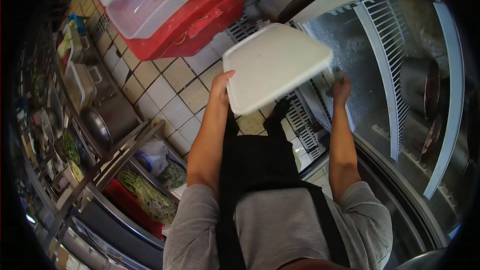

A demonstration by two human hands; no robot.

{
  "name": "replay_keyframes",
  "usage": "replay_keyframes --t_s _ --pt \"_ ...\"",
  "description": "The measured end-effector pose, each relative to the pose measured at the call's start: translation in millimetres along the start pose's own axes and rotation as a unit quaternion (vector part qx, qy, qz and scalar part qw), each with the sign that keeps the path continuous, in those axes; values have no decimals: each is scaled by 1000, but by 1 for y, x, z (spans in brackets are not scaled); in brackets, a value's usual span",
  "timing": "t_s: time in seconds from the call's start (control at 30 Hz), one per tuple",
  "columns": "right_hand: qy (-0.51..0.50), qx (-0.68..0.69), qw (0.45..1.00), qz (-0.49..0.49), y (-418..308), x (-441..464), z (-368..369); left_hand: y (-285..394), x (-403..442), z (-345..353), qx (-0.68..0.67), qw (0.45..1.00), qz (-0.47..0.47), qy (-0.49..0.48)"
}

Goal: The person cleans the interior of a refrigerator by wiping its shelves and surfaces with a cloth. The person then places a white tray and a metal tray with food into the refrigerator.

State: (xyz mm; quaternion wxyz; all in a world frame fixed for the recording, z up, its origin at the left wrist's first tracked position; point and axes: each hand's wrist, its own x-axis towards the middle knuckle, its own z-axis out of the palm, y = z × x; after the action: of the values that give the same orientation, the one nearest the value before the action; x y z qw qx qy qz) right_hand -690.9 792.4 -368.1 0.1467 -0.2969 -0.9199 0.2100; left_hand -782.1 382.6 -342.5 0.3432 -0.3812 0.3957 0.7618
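One pale panel [275, 65], flat with rounded corners (a lid or a tray, I cannot tell which), is up in the air over the tiled floor [180, 77], so the lifting is done. The left hand [220, 86] pinches its near left edge, thumb on top and the other fingers out of sight beneath. Setting it down is not done: it rests on no shelf and covers nothing that shows. Its right corner lies near the mouth of the open cabinet [360, 65], and whether it touches the frame I cannot tell.

The right hand [342, 91] is by that opening, fingers seemingly curled beside a small greenish thing [338, 75]; whether they grip it, or the panel's far side, is too blurred to judge.

The cabinet is open, with a wire shelf [384, 32] and a dark metal pot [419, 86] within. Ahead and to the left, a clear tub [119, 22] with pale pieces in it sits uncovered on a red container [200, 32]. How much work remains beyond the panel (one piece or many), nothing visible settles.
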Motion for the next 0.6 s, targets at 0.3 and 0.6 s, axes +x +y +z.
replay_keyframes --t_s 0.3,0.6 --pt "-182 211 958 71 -127 -2 -9 11 4 -81 119 991 -32 -59" --pt "-177 320 912 188 -135 -56 -22 115 80 -101 -153 988 27 -6"
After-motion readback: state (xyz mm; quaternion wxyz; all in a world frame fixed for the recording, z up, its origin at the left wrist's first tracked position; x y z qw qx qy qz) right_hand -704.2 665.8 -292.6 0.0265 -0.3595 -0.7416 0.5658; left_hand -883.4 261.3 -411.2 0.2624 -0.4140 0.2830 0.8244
